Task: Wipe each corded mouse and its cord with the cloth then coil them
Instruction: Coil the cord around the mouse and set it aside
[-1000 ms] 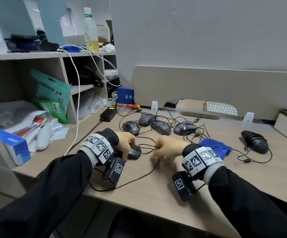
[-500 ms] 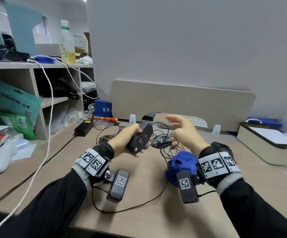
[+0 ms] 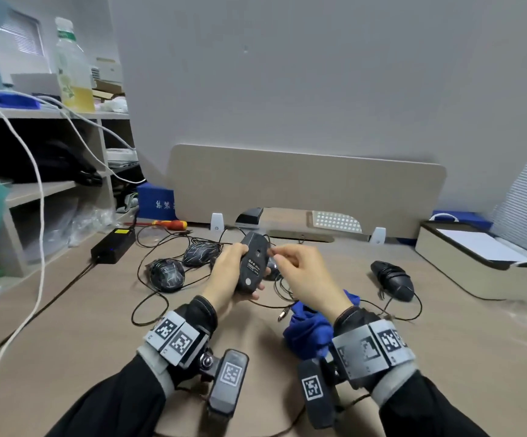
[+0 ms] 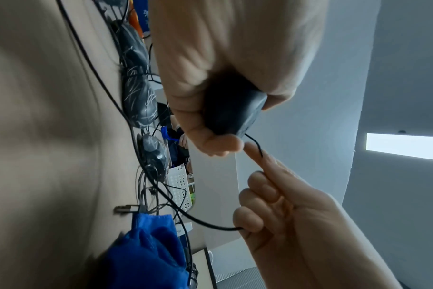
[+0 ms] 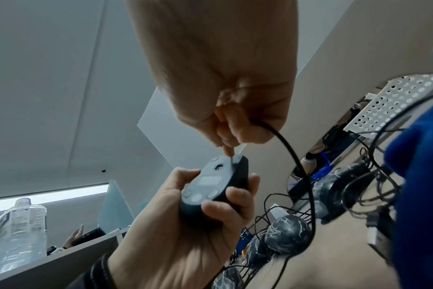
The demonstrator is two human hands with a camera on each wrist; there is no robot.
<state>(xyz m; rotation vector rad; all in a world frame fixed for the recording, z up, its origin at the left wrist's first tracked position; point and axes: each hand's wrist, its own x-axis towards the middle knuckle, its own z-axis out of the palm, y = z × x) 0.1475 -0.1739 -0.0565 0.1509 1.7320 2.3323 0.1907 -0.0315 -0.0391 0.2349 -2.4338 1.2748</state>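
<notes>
My left hand (image 3: 229, 272) grips a black corded mouse (image 3: 253, 263) above the desk, its underside turned toward me. In the right wrist view that mouse (image 5: 216, 185) shows its label and glide pads. My right hand (image 3: 300, 272) holds the mouse's cord (image 5: 294, 156) in curled fingers just beside the mouse's front end. The cord (image 4: 185, 213) hangs in a loop down to the desk. A blue cloth (image 3: 311, 329) lies crumpled on the desk under my right wrist. Several more black mice (image 3: 167, 274) lie behind among tangled cords.
A black mouse (image 3: 391, 279) sits alone at right, a lidded box (image 3: 476, 263) beyond it. A power brick (image 3: 114, 246) and screwdriver (image 3: 167, 224) lie at left by the shelf unit (image 3: 51, 184). A beige divider panel (image 3: 306, 190) closes the desk's back.
My left hand lifted the mouse off the desk and turned its underside up. My right hand opened, then came in and took hold of the cord by the mouse.
</notes>
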